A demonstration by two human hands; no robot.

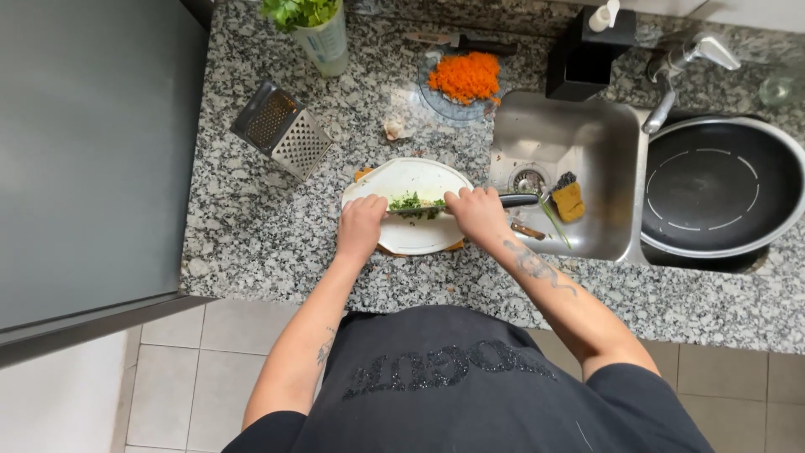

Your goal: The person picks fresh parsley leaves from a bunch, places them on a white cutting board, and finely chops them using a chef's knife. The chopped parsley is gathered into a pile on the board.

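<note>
Nearest the camera: the person's black shirt and both bare forearms, reaching out over the edge of a speckled granite counter.

Left hand: curled, fingers bent down onto the near-left part of a white oval cutting board. It seems to press on the spine of the knife blade; the blade itself is mostly hidden, so I cannot tell exactly how the fingers sit on it.

Right hand: closed in a full fist around the handle of a knife. The dark end of the handle sticks out to the right, over the rim of the sink.

Between the two hands, near the middle of the board: a small heap of chopped green herbs. The board lies flat on the counter, just left of the sink, with a brownish edge showing from under it.

Right of the board: steel sink with a yellow sponge inside near the drain. Beside it, further right, a large dark pan under the faucet.

Left and beyond the board: a metal box grater lying on its side.

Far edge: a glass plate with grated carrot, a cup of leafy green herbs, a black soap dispenser.
</note>
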